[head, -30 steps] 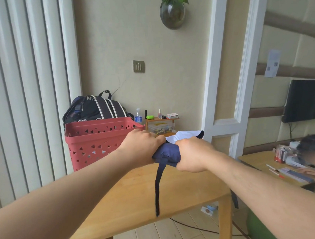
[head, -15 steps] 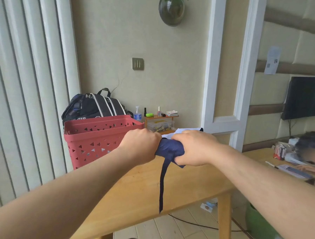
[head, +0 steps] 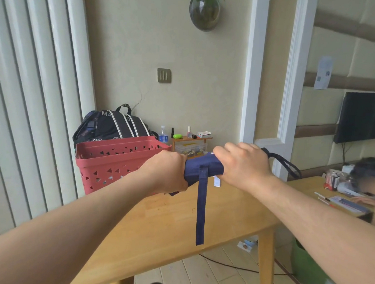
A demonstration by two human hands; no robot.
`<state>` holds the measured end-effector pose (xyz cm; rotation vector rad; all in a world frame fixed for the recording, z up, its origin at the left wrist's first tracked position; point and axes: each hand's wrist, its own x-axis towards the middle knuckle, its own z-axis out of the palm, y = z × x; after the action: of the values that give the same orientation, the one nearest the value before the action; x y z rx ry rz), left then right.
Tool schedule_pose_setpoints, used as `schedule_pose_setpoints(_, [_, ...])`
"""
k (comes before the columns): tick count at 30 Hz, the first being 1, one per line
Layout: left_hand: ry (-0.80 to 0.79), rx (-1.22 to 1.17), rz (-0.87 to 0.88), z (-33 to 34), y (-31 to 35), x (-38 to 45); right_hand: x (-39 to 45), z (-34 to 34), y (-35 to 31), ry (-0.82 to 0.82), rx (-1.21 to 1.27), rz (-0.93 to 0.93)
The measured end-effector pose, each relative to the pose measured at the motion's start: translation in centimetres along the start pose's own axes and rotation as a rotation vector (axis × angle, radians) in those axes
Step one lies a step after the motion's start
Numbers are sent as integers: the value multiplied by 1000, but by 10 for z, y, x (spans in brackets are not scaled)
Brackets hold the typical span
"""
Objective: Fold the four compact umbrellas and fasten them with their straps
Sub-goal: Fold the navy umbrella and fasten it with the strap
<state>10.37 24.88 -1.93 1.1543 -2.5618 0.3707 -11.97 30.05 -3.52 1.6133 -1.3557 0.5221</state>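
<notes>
Both hands are wrapped around a rolled-up navy umbrella (head: 203, 167), held up in the air above the wooden table (head: 178, 224). The left hand (head: 166, 171) grips one end in a fist, and the right hand (head: 244, 164) is curled over the other end, closer to the handle side. The strap (head: 201, 205) isn't fastened, it just dangles straight down from the middle of the bundle toward the table. A dark wrist loop (head: 285, 163) sticks out past the right hand. A red basket (head: 116, 159) sits at the table's far left end, with a backpack (head: 113, 125) behind it.
</notes>
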Motion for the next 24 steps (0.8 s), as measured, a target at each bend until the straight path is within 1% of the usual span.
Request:
schedule_pose_setpoints(1, [-21,-7,5,-1,-1,-2,-2,-1,-1,-40,3,-5])
schedule_pose_setpoints(2, [-28,-11,5,-1,-2,-4,-3,-4,-3,-120,4,-7])
schedule_pose_setpoints(3, [-19,-11,2,-1,-2,-5,-4,-7,-5,-211,11,-9])
schedule_pose_setpoints(5, [34,6,-9,2,-3,-4,-3,-9,-7,-287,41,29])
schedule_pose_setpoints(8, [203,141,0,3,-1,-2,0,-10,-12,-366,72,141])
schedule_pose_setpoints(10, [343,262,30,7,-1,3,0,-12,-13,-413,103,210])
schedule_pose_setpoints(12, [457,312,81,12,-3,2,-2,-17,-13,-465,149,264])
schedule_pose_setpoints(14, [527,328,154,18,-11,0,-5,-26,-11,-556,230,302])
schedule_pose_setpoints(16, [566,358,175,23,-18,-3,-8,-32,-11,-657,314,318])
schedule_pose_setpoints(18, [535,334,173,25,-16,-6,-10,-35,-12,-714,351,301])
schedule_pose_setpoints(20, [439,292,164,25,-10,-6,-12,-31,-11,-738,363,281])
schedule_pose_setpoints(21, [380,280,132,24,-7,-7,-13,-29,-11,-734,373,276])
schedule_pose_setpoints(22, [320,275,99,22,-5,-8,-13,-28,-10,-706,380,271])
schedule_pose_setpoints(24, [288,245,48,16,-4,-9,-13,-24,-10,-553,326,217])
